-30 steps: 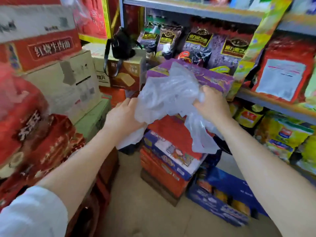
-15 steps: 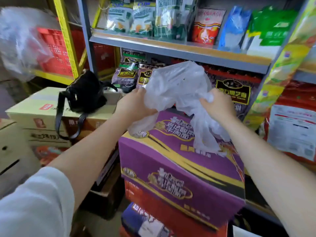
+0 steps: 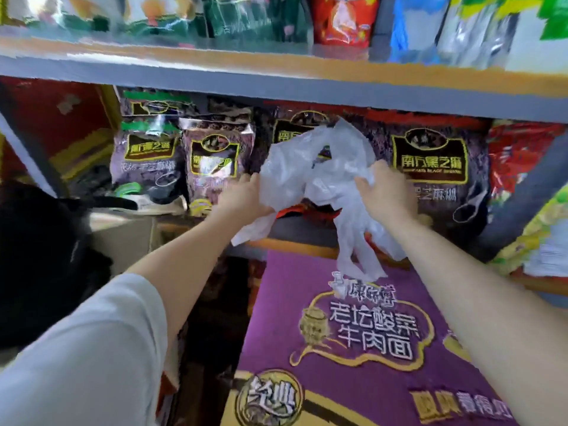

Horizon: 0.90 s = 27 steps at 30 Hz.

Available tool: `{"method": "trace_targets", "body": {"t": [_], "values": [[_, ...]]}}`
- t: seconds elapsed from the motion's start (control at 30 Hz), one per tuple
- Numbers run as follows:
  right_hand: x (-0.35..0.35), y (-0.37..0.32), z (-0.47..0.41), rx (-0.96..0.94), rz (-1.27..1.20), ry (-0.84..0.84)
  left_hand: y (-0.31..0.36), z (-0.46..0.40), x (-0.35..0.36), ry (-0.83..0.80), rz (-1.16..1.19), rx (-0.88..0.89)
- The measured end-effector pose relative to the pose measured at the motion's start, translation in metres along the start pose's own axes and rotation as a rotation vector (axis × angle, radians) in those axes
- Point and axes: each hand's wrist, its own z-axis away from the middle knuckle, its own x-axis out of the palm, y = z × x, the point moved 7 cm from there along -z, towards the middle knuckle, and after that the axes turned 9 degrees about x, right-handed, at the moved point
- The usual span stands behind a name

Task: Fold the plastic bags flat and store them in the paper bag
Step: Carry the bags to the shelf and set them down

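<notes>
Far left: black bag [image 3: 40,256] sat blurred on a tan carton [image 3: 123,238], its strap lying across the carton's top edge. White sleeve [image 3: 86,358] covered the left upper arm, forearm bare. Behind it, on the lower shelf [image 3: 295,232], dark purple sesame-paste packs [image 3: 215,161] stood upright in a row along the back. Left hand [image 3: 242,198] was raised in front of those packs, fingers curled around the left edge of the clear plastic bag [image 3: 313,167], gripping it; individual fingertips were hidden by the film. The plastic bag was crumpled, not flat, held in the air between both hands in front of the lower shelf, above the far edge of the purple noodle carton [image 3: 338,348]. One loose tail hung below the left hand, a longer one drooped from the middle, its end over the carton's far edge; contact with the carton not resolvable. Right hand [image 3: 384,192] held the bag's right side, fingers bent and pinching bunched film, back of the hand toward the camera. Right forearm was bare, running to the lower right corner. More sesame packs [image 3: 430,161] stood behind the right hand, red packs [image 3: 522,167] further right. Upper shelf [image 3: 276,84] ran across the whole width with blurred mixed packets [image 3: 344,20] on it. Paper bag not in view.
</notes>
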Motion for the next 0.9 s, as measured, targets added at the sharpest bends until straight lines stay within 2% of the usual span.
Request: {"method": "trace_targets", "body": {"t": [0.13,0.17,0.3,0.37,0.43,0.5,0.53,0.6,0.67,0.7,0.73,0.8,0.83,0.9], "values": [[0.002,0.016,-0.016,0.211,-0.115,0.104,-0.004,-0.048,0.030,0.122,-0.139,0.233],[0.002,0.019,-0.017,0.224,-0.138,0.144,-0.003,-0.057,0.045,0.109,-0.175,0.286],[0.011,-0.006,-0.001,0.034,-0.098,0.209,-0.009,-0.073,0.115,-0.205,-0.128,0.264],[0.022,-0.034,0.007,-0.061,-0.018,0.213,-0.011,-0.078,0.125,-0.268,-0.068,0.285],[0.042,-0.064,0.002,-0.137,0.090,0.166,-0.014,-0.076,0.122,-0.349,0.000,0.364],[0.078,-0.081,-0.016,-0.167,0.197,0.045,-0.019,-0.068,0.111,-0.371,0.189,0.396],[0.103,-0.080,-0.027,-0.162,0.259,-0.046,-0.021,-0.065,0.098,-0.283,0.324,0.408],[0.152,-0.066,-0.039,-0.096,0.326,-0.277,-0.027,-0.058,0.060,0.130,0.431,0.437],[0.181,-0.046,-0.039,-0.026,0.350,-0.433,-0.023,-0.041,0.026,0.538,0.278,0.559],[0.187,-0.039,-0.036,-0.027,0.379,-0.467,-0.012,-0.031,0.017,0.642,0.174,0.681],[0.188,-0.035,-0.034,-0.048,0.401,-0.483,0.005,-0.022,0.015,0.687,0.055,0.835],[0.185,-0.031,-0.029,-0.106,0.371,-0.507,0.030,-0.019,0.032,0.652,-0.211,1.091],[0.182,-0.031,-0.025,-0.129,0.343,-0.539,0.040,-0.023,0.041,0.586,-0.331,1.135],[0.171,-0.029,-0.019,-0.184,0.354,-0.594,0.052,-0.040,0.059,0.384,-0.538,1.097]]}}
